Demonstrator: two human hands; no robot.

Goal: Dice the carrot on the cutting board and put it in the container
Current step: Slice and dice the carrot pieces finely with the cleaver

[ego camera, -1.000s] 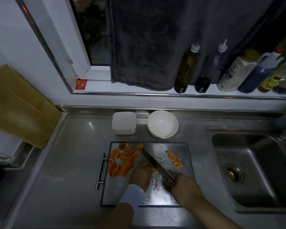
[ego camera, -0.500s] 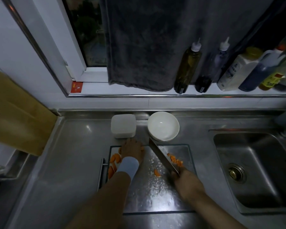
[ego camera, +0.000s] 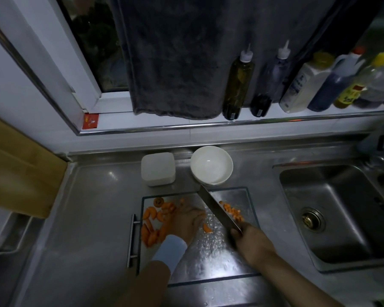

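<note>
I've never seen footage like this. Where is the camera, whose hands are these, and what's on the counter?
No machine here: a person works with bare hands, and one camera worn on the head looks down at them. The right hand grips a knife, blade slanted across the cutting board. The left hand lies among carrot slices; whether it holds one is unclear. Diced bits lie right of the blade. Behind the board stand a white container and a bowl; a sink is on the right.

Pale blue wristband [ego camera: 170, 248], left wrist
</note>
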